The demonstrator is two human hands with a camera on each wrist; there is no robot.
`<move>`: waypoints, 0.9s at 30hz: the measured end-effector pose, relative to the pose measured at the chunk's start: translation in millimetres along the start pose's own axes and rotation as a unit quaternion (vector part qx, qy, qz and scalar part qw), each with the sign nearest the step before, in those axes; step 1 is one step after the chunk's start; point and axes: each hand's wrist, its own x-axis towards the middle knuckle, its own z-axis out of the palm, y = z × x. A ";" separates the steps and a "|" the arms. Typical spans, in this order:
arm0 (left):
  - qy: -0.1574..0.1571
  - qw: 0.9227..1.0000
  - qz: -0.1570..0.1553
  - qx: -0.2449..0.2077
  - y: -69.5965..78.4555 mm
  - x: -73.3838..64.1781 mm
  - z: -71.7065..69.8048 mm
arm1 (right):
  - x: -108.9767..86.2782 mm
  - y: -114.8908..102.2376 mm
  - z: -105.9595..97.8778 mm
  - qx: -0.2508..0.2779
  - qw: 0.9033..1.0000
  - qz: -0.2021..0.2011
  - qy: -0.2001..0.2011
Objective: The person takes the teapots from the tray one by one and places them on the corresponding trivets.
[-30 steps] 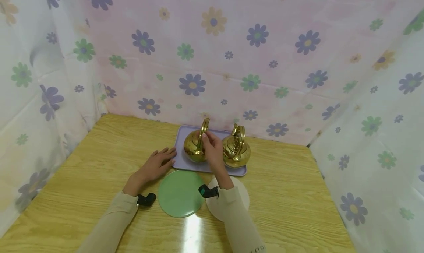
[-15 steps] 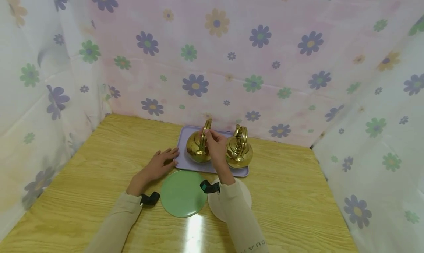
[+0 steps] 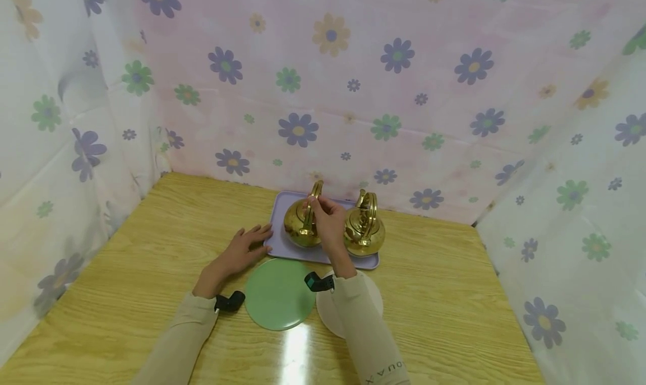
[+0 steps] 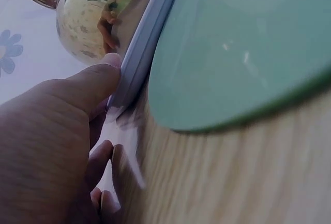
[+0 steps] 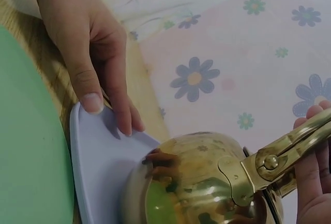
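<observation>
A big flowery cloth fills the top of the frame. Below it is the wood table. Two arms in pale sleeves reach up from the bottom. The purple tray is in the middle. Just below it are a green plate and, to its right, a white plate partly under the right arm.

The left gold kettle is on the left part of the tray, and the right gold kettle is on the right part. The right hand, near the middle, grips the left gold kettle's curved handle with thumb and fingers. The left hand lies wide and loose at the tray's left edge, its thumb touching the rim.

A second ago, everything sat a bit more to the left in the frame. The kettles have kept their places on the tray, and both hands are doing the same things.
</observation>
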 end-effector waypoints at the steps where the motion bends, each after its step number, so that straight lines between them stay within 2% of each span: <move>1: 0.001 1.000 0.001 -0.002 0.6 0.0 0.3 | 0.1 0.7 -0.1 0.000 1.000 -0.004 0.002; 9: 0.006 1.000 -0.001 -0.003 -0.5 0.7 1.7 | 0.1 5.3 3.4 0.018 0.999 -0.050 0.007; 14: 0.009 1.000 0.000 -0.003 -1.0 0.3 1.8 | -2.0 5.4 5.4 0.011 0.998 -0.055 0.018; 23: 0.018 1.000 -0.001 0.004 -1.6 0.9 3.7 | -16.5 -16.5 13.1 0.012 0.997 -0.077 0.026; 27: 0.019 1.000 -0.001 0.008 -1.8 1.5 4.7 | -19.2 -18.0 14.4 0.013 0.996 -0.087 0.033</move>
